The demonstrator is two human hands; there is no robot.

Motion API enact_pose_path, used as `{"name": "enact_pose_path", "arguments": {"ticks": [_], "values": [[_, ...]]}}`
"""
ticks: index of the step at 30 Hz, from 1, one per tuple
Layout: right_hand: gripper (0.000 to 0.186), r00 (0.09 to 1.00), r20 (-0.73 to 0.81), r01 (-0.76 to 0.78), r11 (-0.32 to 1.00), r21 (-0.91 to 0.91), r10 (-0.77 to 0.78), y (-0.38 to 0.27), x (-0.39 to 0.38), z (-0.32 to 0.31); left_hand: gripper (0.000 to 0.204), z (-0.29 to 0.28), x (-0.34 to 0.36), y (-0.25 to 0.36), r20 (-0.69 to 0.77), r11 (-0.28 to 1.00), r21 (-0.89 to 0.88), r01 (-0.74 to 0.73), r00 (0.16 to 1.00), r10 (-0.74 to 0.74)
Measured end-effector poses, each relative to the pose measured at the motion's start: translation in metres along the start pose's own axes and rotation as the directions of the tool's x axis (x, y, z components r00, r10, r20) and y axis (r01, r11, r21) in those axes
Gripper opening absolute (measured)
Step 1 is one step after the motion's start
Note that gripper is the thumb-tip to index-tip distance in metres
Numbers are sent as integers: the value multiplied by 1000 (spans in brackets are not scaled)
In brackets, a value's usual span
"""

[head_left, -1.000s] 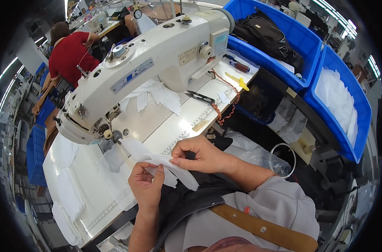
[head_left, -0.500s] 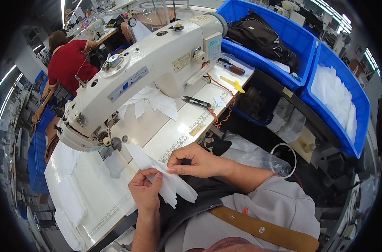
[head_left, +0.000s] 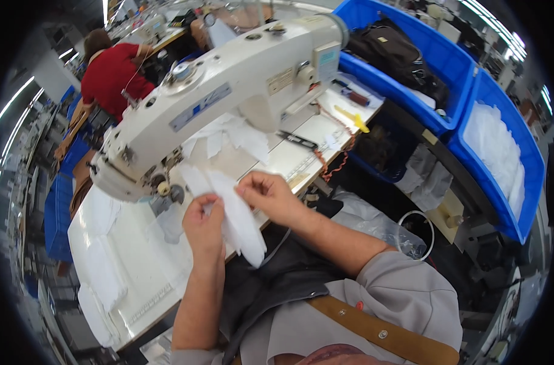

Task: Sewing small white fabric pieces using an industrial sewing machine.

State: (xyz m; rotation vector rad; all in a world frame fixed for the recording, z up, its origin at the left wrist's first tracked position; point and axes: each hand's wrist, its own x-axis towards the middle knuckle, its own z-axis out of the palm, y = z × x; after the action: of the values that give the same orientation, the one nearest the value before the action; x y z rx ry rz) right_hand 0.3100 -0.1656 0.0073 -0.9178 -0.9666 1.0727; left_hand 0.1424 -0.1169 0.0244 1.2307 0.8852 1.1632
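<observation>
Both my hands pinch white fabric pieces (head_left: 243,226) over the front edge of the sewing table. My left hand (head_left: 202,220) grips them at their left side, thumb on top. My right hand (head_left: 268,193) pinches their upper right edge between thumb and fingertips. The pieces are long, thin and layered; how many cannot be told. Just beyond my hands stands a white sewing machine (head_left: 228,76), its needle area close to the pieces' far end. More white pieces (head_left: 234,139) lie under the machine's arm.
White pieces (head_left: 103,274) lie stacked at the table's left. Black thread snips (head_left: 298,140), an orange coiled cord (head_left: 344,155) and a yellow tool (head_left: 352,119) are to the right. Blue bins (head_left: 493,164) hold white material and a dark bag (head_left: 389,52). A person in red (head_left: 115,79) sits beyond.
My hands and the fabric pieces have moved slightly up, toward the machine. The pieces, bunched and fanned before, now lie flatter and more spread. The whole view has shifted slightly.
</observation>
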Motion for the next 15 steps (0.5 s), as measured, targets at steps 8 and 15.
{"name": "enact_pose_path", "arguments": {"ticks": [8, 15], "values": [[18, 998, 13, -53, 993, -101, 54, -14, 25, -25, 21, 6, 36, 22, 62, 982, 174, 69, 995, -80], [17, 996, 26, -82, 987, -140, 86, -12, 26, -22, 20, 7, 36, 26, 179, 951, 193, 242, 944, -277]]}}
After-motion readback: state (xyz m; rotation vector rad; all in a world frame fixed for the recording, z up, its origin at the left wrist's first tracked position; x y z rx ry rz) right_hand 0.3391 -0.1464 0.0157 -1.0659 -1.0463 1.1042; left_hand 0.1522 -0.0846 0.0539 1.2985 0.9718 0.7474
